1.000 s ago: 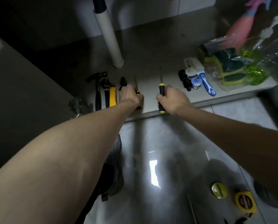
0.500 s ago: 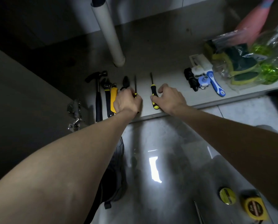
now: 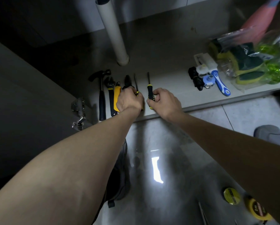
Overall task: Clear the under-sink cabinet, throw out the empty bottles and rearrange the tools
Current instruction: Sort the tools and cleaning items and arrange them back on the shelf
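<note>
Tools lie in a row on the cabinet floor [image 3: 168, 51]: a black hammer [image 3: 101, 95], an adjustable wrench [image 3: 110, 88], a yellow-handled tool [image 3: 116, 93], black pliers [image 3: 127, 81] and two black-and-yellow screwdrivers. My left hand [image 3: 129, 100] grips the handle of the left screwdriver [image 3: 136, 82], beside the pliers. My right hand [image 3: 164, 101] pinches the handle of the right screwdriver [image 3: 149, 90] between thumb and fingers. Both screwdrivers point away from me.
A white drain pipe [image 3: 113, 33] stands behind the tools. At right lie a blue-and-white brush [image 3: 220, 83], small black and blue parts [image 3: 199, 78], bagged sponges [image 3: 243, 62] and a pink glove [image 3: 258, 17]. Two tape measures [image 3: 243, 203] sit on the floor tiles. A door hinge [image 3: 78, 111] is at left.
My right hand slid its screwdriver left, closer to the other one, and set it straight. My left hand stayed on its screwdriver by the pliers.
</note>
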### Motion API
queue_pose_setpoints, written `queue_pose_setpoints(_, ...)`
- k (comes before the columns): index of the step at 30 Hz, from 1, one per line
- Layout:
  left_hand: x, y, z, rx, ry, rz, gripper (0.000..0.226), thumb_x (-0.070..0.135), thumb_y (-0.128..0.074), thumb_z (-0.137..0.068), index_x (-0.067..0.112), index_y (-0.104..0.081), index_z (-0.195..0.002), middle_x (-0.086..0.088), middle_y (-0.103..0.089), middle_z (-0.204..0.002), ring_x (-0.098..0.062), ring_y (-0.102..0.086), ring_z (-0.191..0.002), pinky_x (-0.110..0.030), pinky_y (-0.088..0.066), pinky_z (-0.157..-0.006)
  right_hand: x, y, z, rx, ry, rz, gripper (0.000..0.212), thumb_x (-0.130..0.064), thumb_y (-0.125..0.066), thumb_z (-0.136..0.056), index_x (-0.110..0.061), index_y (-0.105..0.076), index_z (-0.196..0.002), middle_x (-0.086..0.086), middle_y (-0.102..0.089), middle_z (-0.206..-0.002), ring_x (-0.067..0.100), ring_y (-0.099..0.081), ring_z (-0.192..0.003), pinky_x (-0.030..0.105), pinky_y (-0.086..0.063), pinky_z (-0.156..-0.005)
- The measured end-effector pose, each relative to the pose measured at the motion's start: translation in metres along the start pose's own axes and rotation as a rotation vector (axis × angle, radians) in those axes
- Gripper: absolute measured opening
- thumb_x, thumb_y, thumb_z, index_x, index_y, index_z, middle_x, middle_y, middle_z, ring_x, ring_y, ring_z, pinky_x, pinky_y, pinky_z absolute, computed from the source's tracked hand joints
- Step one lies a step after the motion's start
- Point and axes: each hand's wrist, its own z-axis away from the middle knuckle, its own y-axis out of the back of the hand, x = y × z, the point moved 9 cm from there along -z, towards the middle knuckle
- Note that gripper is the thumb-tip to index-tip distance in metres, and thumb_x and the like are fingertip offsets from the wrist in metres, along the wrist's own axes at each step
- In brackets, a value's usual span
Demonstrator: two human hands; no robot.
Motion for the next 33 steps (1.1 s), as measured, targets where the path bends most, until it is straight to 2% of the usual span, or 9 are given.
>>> queue_pose_setpoints(5,-0.002,-0.001,-0.001,-0.035,-0.013,0.022,0.024,0.039,-0.059,-0.089,0.028,-0.069,-0.108,-0.002,-0.07,-0.109,-0.027,-0.064,-0.104,-0.03,-0.045,-0.075,-0.009,-0.012,0.002,-0.013,0.05,0.026,0.044,-0.051,-0.062,-0.088,-0.033,-0.058,-0.128,-0.005,-0.06,-0.119,0.024,-0.062,-0.107,0.037,-0.049,-0.084)
queue_pose_setpoints(8,-0.002,0.003,0.002,-0.011,-0.03,0.043,0.024,0.036,-0.051,-0.093,0.028,-0.069,-0.108,-0.002,-0.07,-0.109,-0.027,-0.064,-0.103,-0.03,-0.046,-0.074,-0.008,-0.014,0.003,-0.004,0.053,0.026,0.038,-0.05,-0.057,-0.09,-0.035,-0.06,-0.125,-0.005,-0.059,-0.116,0.025,-0.062,-0.105,0.037,-0.048,-0.084)
queue_pose_setpoints(12,-0.006,0.012,0.009,0.047,-0.031,0.079,0.027,0.028,-0.046,-0.095,0.027,-0.068,-0.11,-0.002,-0.068,-0.113,-0.029,-0.063,-0.105,-0.034,-0.052,-0.081,-0.007,-0.014,0.003,-0.014,0.03,0.005,0.035,-0.046,-0.053,-0.092,-0.036,-0.061,-0.125,-0.005,-0.06,-0.115,0.026,-0.062,-0.107,0.039,-0.048,-0.089)
queue_pose_setpoints(17,-0.016,0.024,0.028,0.105,-0.015,0.097,0.025,0.025,-0.047,-0.093,0.026,-0.066,-0.108,-0.003,-0.068,-0.113,-0.031,-0.062,-0.104,-0.033,-0.046,-0.076,-0.008,-0.015,0.005,-0.046,0.016,-0.007,0.037,-0.048,-0.052,-0.095,-0.036,-0.062,-0.128,-0.003,-0.059,-0.122,0.026,-0.06,-0.113,0.037,-0.047,-0.093)
queue_pose_setpoints(20,-0.023,0.028,0.047,0.113,-0.025,0.102,0.026,0.028,-0.046,-0.094,0.025,-0.065,-0.11,-0.004,-0.069,-0.113,-0.031,-0.063,-0.101,-0.034,-0.047,-0.077,-0.007,-0.008,0.018,-0.063,0.026,-0.111,0.037,-0.04,-0.054,-0.097,-0.029,-0.063,-0.13,0.0,-0.062,-0.124,0.024,-0.059,-0.115,0.035,-0.046,-0.096)
queue_pose_setpoints(24,-0.024,0.028,0.088,0.122,-0.069,0.129,0.023,0.032,-0.044,-0.093,0.026,-0.063,-0.103,-0.002,-0.069,-0.102,-0.027,-0.062,-0.091,-0.03,-0.036,-0.07,0.026,0.011,0.064,-0.005,-0.011,-0.216,0.023,-0.03,-0.051,-0.098,-0.025,-0.067,-0.113,-0.002,-0.07,-0.103,0.023,-0.063,-0.099,0.035,-0.052,-0.087)
queue_pose_setpoints(26,-0.023,0.019,0.117,0.079,-0.102,0.162,0.018,0.035,-0.042,-0.094,0.027,-0.059,-0.096,-0.001,-0.067,-0.09,-0.025,-0.059,-0.081,-0.03,-0.037,-0.067,0.059,0.018,0.098,-0.001,-0.062,-0.154,0.022,-0.034,-0.05,-0.099,-0.023,-0.067,-0.105,0.001,-0.07,-0.094,0.025,-0.064,-0.09,0.035,-0.051,-0.079)
queue_pose_setpoints(28,-0.023,0.001,0.152,-0.025,-0.135,0.17,0.014,0.037,-0.042,-0.094,0.029,-0.053,-0.09,0.0,-0.063,-0.083,-0.028,-0.061,-0.079,-0.034,-0.043,-0.066,0.093,0.019,0.139,-0.064,-0.11,-0.086,0.024,-0.037,-0.05,-0.099,-0.02,-0.067,-0.1,0.004,-0.071,-0.094,0.027,-0.065,-0.089,0.036,-0.052,-0.081)
queue_pose_setpoints(33,-0.034,-0.06,0.258,-0.36,-0.096,0.049,0.017,0.038,-0.048,-0.089,0.024,-0.056,-0.087,-0.006,-0.069,-0.091,-0.034,-0.063,-0.091,-0.032,-0.041,-0.068,0.176,0.02,0.261,-0.273,-0.272,0.041,0.023,-0.029,-0.05,-0.098,-0.017,-0.058,-0.08,0.007,-0.069,-0.087,0.028,-0.066,-0.089,0.04,-0.052,-0.08)
